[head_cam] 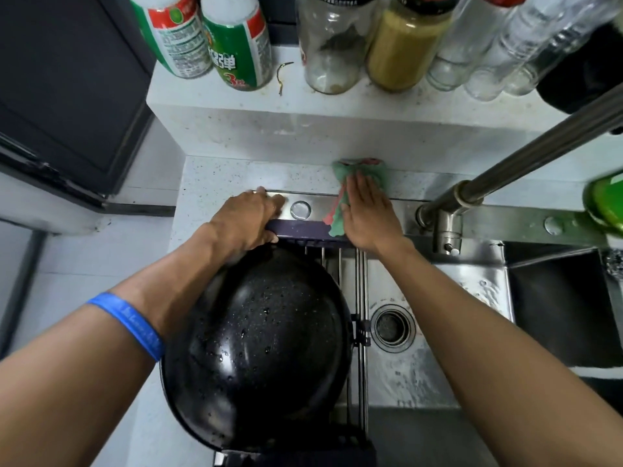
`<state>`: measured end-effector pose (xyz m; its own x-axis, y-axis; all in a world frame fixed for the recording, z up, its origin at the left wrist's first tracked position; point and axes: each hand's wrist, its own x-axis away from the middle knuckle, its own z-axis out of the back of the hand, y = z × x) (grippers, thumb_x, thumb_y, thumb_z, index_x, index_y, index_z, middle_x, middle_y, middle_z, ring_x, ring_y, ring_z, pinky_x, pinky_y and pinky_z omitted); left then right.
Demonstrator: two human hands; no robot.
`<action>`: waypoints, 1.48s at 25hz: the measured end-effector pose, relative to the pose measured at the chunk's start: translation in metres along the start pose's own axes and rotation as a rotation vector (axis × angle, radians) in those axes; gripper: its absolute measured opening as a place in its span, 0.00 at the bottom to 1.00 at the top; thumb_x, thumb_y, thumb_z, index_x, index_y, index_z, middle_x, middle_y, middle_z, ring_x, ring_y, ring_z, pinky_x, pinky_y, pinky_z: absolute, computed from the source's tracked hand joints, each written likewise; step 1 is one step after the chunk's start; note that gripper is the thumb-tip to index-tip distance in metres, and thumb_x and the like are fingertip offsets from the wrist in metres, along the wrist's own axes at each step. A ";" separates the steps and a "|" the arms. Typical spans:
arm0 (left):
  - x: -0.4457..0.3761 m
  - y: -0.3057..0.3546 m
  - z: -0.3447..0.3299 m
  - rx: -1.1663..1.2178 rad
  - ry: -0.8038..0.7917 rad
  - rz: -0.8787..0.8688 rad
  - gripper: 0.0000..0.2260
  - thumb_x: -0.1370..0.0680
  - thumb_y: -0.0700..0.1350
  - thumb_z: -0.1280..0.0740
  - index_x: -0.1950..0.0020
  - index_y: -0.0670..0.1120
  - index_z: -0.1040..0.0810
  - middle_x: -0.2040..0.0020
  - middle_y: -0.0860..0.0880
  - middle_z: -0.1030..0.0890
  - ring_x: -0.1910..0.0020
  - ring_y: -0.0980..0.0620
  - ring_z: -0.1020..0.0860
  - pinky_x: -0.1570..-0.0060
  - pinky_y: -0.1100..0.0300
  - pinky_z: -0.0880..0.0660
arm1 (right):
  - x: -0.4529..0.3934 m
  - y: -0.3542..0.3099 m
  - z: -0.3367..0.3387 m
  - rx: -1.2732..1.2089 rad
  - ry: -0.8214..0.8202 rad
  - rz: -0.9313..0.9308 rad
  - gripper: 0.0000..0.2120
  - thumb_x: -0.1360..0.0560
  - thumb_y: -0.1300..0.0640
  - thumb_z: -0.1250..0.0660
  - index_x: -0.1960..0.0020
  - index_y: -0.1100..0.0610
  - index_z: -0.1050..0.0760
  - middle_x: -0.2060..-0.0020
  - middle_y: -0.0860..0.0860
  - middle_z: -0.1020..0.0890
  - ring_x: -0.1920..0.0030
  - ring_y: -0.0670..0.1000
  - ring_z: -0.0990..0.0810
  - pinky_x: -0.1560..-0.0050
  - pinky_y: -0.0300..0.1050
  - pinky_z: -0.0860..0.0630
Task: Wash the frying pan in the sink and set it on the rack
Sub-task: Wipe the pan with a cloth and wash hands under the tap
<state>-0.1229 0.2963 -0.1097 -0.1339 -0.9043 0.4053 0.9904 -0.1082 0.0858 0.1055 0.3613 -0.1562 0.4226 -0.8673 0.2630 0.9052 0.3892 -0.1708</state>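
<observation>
Your forearms reaching forward over sink (pixel 438 335). Frying pan (pixel 259 345) sitting upside down on rack (pixel 360 298) across sink's left part, wet, droplets clinging. Your left hand (pixel 247 220) gripping rack's dark far bar, fingers (pixel 269 202) curling over it. Your right hand (pixel 369 210) lying flat on green-red cloth (pixel 340 183), fingers straight, close together, pressing it against surface (pixel 215 176) behind sink, near faucet (pixel 448 227).

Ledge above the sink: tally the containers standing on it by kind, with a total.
Green-labelled white bottles: 2
Dark-lidded glass jars: 2, one nearly empty, one of yellow powder
Clear bottles: 3
Total: 7
</observation>
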 end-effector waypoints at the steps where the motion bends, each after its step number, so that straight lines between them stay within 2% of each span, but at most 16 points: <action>1: -0.001 0.001 -0.001 0.014 0.007 0.015 0.26 0.27 0.52 0.26 0.34 0.49 0.31 0.42 0.44 0.26 0.45 0.43 0.24 0.54 0.54 0.29 | 0.001 0.008 0.001 -0.012 0.008 -0.048 0.28 0.15 0.51 0.52 0.19 0.59 0.55 0.19 0.56 0.52 0.19 0.56 0.54 0.22 0.52 0.54; 4: -0.001 -0.001 -0.004 0.048 0.036 0.044 0.25 0.28 0.51 0.25 0.36 0.50 0.30 0.43 0.45 0.26 0.48 0.43 0.24 0.57 0.55 0.31 | 0.003 0.021 -0.003 -0.095 0.033 -0.197 0.29 0.15 0.50 0.52 0.19 0.59 0.54 0.19 0.57 0.50 0.19 0.57 0.52 0.22 0.55 0.51; 7: -0.003 0.000 -0.007 0.106 0.061 0.054 0.24 0.30 0.50 0.23 0.39 0.50 0.28 0.45 0.45 0.24 0.52 0.44 0.23 0.56 0.54 0.28 | 0.023 0.023 -0.017 -0.062 0.155 -0.261 0.26 0.17 0.54 0.48 0.21 0.62 0.45 0.21 0.59 0.41 0.21 0.58 0.43 0.24 0.54 0.43; 9: -0.004 0.002 -0.006 0.181 0.017 0.089 0.23 0.32 0.47 0.22 0.40 0.50 0.26 0.46 0.46 0.22 0.52 0.45 0.22 0.53 0.54 0.26 | 0.051 0.025 -0.018 -0.046 0.245 -0.244 0.21 0.19 0.60 0.43 0.27 0.62 0.33 0.28 0.58 0.29 0.27 0.57 0.31 0.32 0.51 0.32; 12: 0.003 0.012 0.004 0.292 0.051 0.181 0.17 0.30 0.47 0.25 0.43 0.49 0.23 0.45 0.45 0.19 0.48 0.43 0.21 0.48 0.52 0.24 | 0.098 0.030 -0.025 -0.182 0.316 -0.290 0.11 0.18 0.63 0.41 0.41 0.59 0.22 0.45 0.56 0.17 0.48 0.58 0.17 0.52 0.50 0.21; 14: 0.022 0.032 0.016 0.285 0.177 0.196 0.15 0.25 0.49 0.30 0.41 0.47 0.22 0.42 0.44 0.20 0.45 0.40 0.22 0.46 0.50 0.25 | 0.138 0.025 -0.035 -0.453 0.312 -0.364 0.11 0.17 0.60 0.40 0.45 0.56 0.19 0.52 0.53 0.15 0.56 0.54 0.17 0.54 0.49 0.19; 16: 0.050 0.068 0.026 0.373 0.294 0.127 0.12 0.24 0.48 0.32 0.42 0.46 0.21 0.42 0.44 0.20 0.44 0.41 0.23 0.47 0.51 0.26 | 0.184 0.012 -0.045 -0.873 0.389 -0.538 0.10 0.18 0.61 0.38 0.47 0.54 0.18 0.55 0.48 0.15 0.54 0.50 0.17 0.52 0.44 0.20; 18: 0.082 0.117 0.027 0.555 0.338 0.033 0.09 0.24 0.46 0.31 0.45 0.47 0.20 0.46 0.45 0.19 0.45 0.43 0.23 0.48 0.53 0.27 | 0.233 0.007 -0.050 -1.209 0.498 -0.771 0.06 0.20 0.63 0.35 0.51 0.58 0.19 0.56 0.50 0.16 0.52 0.51 0.18 0.53 0.37 0.22; 21: 0.120 0.194 0.006 0.758 0.237 -0.016 0.06 0.25 0.49 0.30 0.49 0.50 0.20 0.50 0.49 0.19 0.50 0.47 0.21 0.49 0.56 0.26 | 0.286 0.024 -0.042 -1.594 0.585 -1.071 0.03 0.23 0.64 0.30 0.54 0.61 0.23 0.59 0.54 0.18 0.53 0.54 0.21 0.54 0.44 0.22; 23: 0.133 0.241 -0.010 0.847 0.136 -0.015 0.08 0.24 0.52 0.31 0.48 0.50 0.19 0.50 0.52 0.19 0.51 0.51 0.21 0.48 0.56 0.25 | 0.301 0.049 -0.026 -1.599 0.604 -1.146 0.06 0.25 0.62 0.27 0.58 0.58 0.23 0.61 0.54 0.17 0.56 0.55 0.20 0.52 0.49 0.22; 27: 0.126 0.319 -0.025 1.127 -0.032 -0.101 0.11 0.19 0.55 0.40 0.54 0.52 0.22 0.55 0.54 0.19 0.50 0.49 0.20 0.49 0.56 0.25 | 0.308 0.092 0.009 -1.453 0.624 -1.003 0.07 0.21 0.59 0.32 0.54 0.59 0.16 0.62 0.53 0.15 0.62 0.51 0.20 0.60 0.44 0.22; 31: 0.105 0.389 -0.019 1.567 -0.203 0.106 0.13 0.16 0.53 0.44 0.37 0.55 0.24 0.42 0.52 0.20 0.43 0.54 0.22 0.51 0.69 0.28 | 0.309 0.135 0.030 -1.625 0.446 -0.818 0.06 0.20 0.57 0.32 0.53 0.55 0.17 0.62 0.52 0.13 0.66 0.47 0.17 0.67 0.39 0.22; 33: 0.095 0.414 -0.030 1.739 -0.176 0.241 0.14 0.17 0.53 0.42 0.36 0.52 0.23 0.44 0.51 0.18 0.48 0.54 0.19 0.54 0.67 0.24 | 0.312 0.139 0.035 -1.687 0.384 -0.812 0.03 0.23 0.57 0.28 0.56 0.54 0.18 0.63 0.48 0.13 0.66 0.44 0.17 0.66 0.38 0.22; 34: 0.089 0.428 -0.036 1.827 -0.128 0.307 0.14 0.18 0.52 0.40 0.38 0.49 0.21 0.44 0.49 0.17 0.47 0.52 0.18 0.51 0.61 0.22 | 0.312 0.145 0.037 -1.697 0.353 -0.787 0.04 0.24 0.59 0.27 0.58 0.55 0.18 0.65 0.45 0.14 0.66 0.41 0.17 0.66 0.36 0.23; 36: 0.079 0.452 -0.041 1.921 -0.017 0.463 0.13 0.20 0.45 0.38 0.42 0.42 0.19 0.47 0.42 0.16 0.45 0.43 0.18 0.43 0.49 0.22 | 0.308 0.161 0.039 -1.669 0.365 -0.724 0.12 0.25 0.66 0.29 0.65 0.55 0.20 0.70 0.43 0.17 0.66 0.41 0.19 0.65 0.32 0.26; 37: 0.075 0.462 -0.041 1.908 0.038 0.534 0.11 0.21 0.40 0.39 0.44 0.39 0.19 0.49 0.41 0.16 0.48 0.41 0.18 0.45 0.49 0.22 | 0.305 0.169 0.038 -1.622 0.387 -0.705 0.16 0.25 0.68 0.29 0.68 0.53 0.22 0.70 0.44 0.19 0.65 0.44 0.20 0.64 0.33 0.26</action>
<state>0.3258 0.1617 -0.0775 0.1381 -0.6988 0.7019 -0.3955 0.6108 0.6859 0.3890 0.1745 -0.0690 -0.2268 -0.8256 0.5166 -0.1482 -0.4950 -0.8562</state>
